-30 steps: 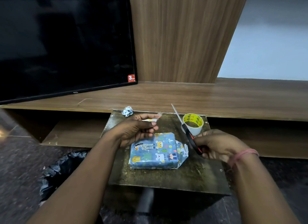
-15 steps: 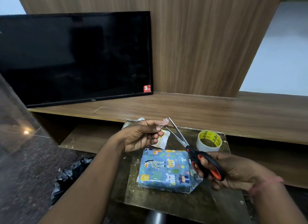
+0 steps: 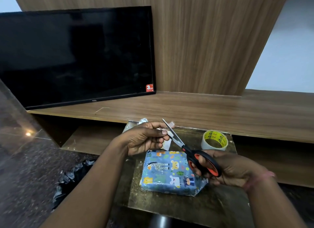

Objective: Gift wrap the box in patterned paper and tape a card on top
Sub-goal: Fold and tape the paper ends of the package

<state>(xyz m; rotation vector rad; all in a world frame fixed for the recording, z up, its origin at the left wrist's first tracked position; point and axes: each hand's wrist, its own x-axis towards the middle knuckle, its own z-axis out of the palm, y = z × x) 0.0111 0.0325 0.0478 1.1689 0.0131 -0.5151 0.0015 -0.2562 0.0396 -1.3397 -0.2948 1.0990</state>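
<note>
Left hand (image 3: 146, 139) pinches a strip of tape (image 3: 169, 131) taut above the table (image 3: 212, 209), fingers clamped so the blades can bite. Centre, the wrapped box (image 3: 169, 173) lies flat, ready for its card. Right hand (image 3: 232, 170) grips the scissors (image 3: 192, 153), blades meeting the strip.

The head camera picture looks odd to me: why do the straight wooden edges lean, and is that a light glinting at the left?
Head view: wide-angle lens distortion tilts the brown wooden wall panel and black flat television; a small glare spot shines on the dark speckled glossy surface at left; the blue animal-print wrapped box is sharp, lit softly without hard shadows.
</note>
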